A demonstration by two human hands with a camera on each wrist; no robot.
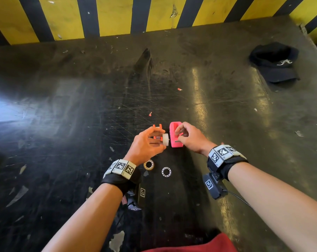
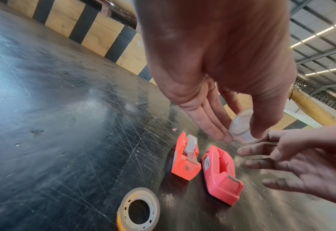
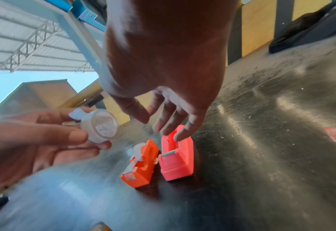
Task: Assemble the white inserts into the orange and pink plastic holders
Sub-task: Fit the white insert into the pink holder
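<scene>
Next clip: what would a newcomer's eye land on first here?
The two bright holders side by side mid-table: the pink holder, its slot empty, and the orange holder on its left with a white piece already inside. Just above them the left hand pinches a white insert, while the right hand hovers open over the pink one.

A white script letter "A" on the front of the black cap (image 1: 275,62) at the table's (image 1: 81,99) far right. A white label on the side of the pink holder (image 2: 221,175), print too small to read. Black-and-white square code tags on both wrist bands (image 1: 120,168), without legible words.
</scene>
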